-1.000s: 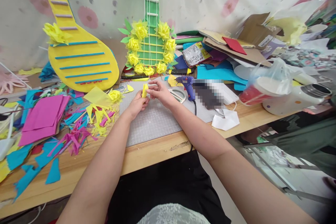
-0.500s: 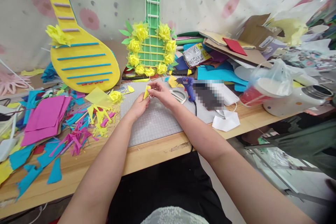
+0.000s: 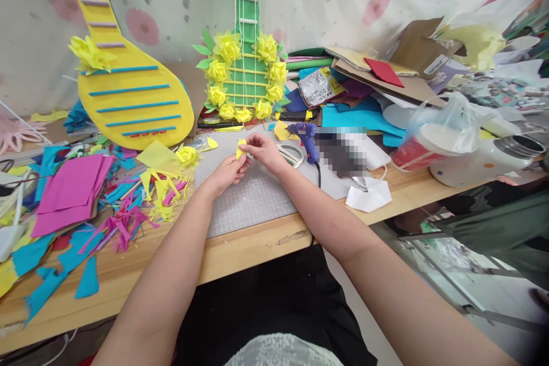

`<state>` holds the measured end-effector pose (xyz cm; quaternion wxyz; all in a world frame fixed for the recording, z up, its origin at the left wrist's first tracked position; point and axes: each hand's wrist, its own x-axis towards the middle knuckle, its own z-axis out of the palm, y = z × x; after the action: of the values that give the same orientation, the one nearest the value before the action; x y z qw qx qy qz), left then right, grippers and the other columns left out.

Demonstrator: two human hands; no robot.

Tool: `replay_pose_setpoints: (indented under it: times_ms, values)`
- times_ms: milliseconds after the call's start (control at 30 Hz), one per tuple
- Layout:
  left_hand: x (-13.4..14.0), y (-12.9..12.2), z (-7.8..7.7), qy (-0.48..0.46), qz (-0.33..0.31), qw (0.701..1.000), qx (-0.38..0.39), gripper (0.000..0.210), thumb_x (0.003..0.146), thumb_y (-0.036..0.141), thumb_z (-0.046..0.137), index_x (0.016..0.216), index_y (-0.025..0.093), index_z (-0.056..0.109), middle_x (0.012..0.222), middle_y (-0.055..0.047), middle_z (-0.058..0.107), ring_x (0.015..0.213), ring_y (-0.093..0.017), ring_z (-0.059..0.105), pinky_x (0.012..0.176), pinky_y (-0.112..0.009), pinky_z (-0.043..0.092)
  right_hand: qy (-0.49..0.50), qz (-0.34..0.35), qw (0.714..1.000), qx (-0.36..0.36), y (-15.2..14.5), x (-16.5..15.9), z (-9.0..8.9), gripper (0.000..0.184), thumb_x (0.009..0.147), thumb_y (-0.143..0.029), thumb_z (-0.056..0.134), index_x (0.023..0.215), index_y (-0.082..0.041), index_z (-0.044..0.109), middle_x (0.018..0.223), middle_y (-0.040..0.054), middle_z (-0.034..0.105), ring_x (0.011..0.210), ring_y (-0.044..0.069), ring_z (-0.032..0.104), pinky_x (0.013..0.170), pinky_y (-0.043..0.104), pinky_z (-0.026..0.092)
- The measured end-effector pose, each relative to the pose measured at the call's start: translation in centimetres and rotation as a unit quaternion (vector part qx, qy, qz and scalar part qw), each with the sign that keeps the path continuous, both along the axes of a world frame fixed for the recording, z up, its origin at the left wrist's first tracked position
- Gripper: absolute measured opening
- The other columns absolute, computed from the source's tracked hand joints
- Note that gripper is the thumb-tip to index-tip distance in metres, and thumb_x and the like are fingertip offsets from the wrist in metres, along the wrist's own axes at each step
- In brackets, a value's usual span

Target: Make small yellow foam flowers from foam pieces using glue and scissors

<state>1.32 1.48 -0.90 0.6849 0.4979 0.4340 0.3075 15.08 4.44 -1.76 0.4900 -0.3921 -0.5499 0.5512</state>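
Over the grey cutting mat (image 3: 253,200), a small piece of yellow paper (image 3: 241,150) is pinched between both hands. My left hand (image 3: 229,172) grips it from below, fingers closed. With thumb and fingertips, my right hand (image 3: 262,151) holds its upper right edge. White-handled scissors (image 3: 292,155) lie just right of my right hand. Beyond them rests a blue glue gun (image 3: 307,140) with its cord trailing forward. Left of my hands are a yellow paper flower (image 3: 187,155) and a loose yellow petal (image 3: 211,143).
Behind stand a green paper guitar (image 3: 247,74) ringed with yellow flowers and a yellow instrument shape (image 3: 137,106). Magenta sheets (image 3: 71,194) and paper scraps cover the left. A white mask (image 3: 369,194), a bagged cup (image 3: 429,146) and a flask (image 3: 480,163) sit on the right.
The yellow piece has turned slightly in my fingers, showing a broader face. My left hand's fingers have shifted a little beneath it. The view has moved slightly.
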Motion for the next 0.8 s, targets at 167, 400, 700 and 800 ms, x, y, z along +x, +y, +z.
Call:
replay_pose_setpoints:
  times_ms: [167,400,700,800]
  values:
    - [-0.1,0.0,0.1,-0.013,-0.008,1.0,-0.018,0.025,0.085,0.038,0.051,0.08,0.014,0.052,0.056,0.007,0.031,0.04,-0.001,0.022,0.037,-0.012,0.015,0.013,0.009,1.0,-0.002,0.0,0.0,-0.1,0.045,0.057,-0.051,0.075,0.067,-0.02,0.044,0.055,-0.007,0.047,0.046,0.006,0.041,0.047,0.022,0.032]
    - [0.0,-0.1,0.4,-0.02,0.026,0.999,-0.038,0.02,0.087,0.032,0.049,0.078,0.014,0.05,0.054,0.008,0.03,0.038,-0.001,0.021,0.036,-0.011,0.014,0.016,-0.004,1.0,0.018,0.0,0.4,0.2,0.043,0.057,-0.051,0.074,0.072,-0.018,0.05,0.061,-0.0064,0.048,0.051,0.004,0.04,0.046,0.02,0.029]
    - [0.0,-0.3,1.0,-0.006,0.008,0.998,-0.063,0.02,0.091,0.026,0.042,0.078,0.013,0.05,0.053,0.007,0.03,0.037,-0.001,0.022,0.036,-0.011,0.012,0.003,0.022,1.0,0.009,0.3,0.9,0.0,0.038,0.061,-0.044,0.072,0.08,-0.017,0.053,0.067,-0.0048,0.052,0.053,0.005,0.041,0.045,0.019,0.029]
    - [-0.1,-0.4,1.0,-0.006,0.0,0.998,-0.061,0.02,0.09,0.027,0.043,0.079,0.013,0.05,0.054,0.007,0.03,0.037,-0.001,0.022,0.036,-0.011,0.013,-0.007,0.034,0.999,0.019,0.4,1.1,-0.1,0.036,0.063,-0.045,0.07,0.08,-0.017,0.055,0.066,-0.0047,0.051,0.053,0.005,0.04,0.046,0.02,0.029]
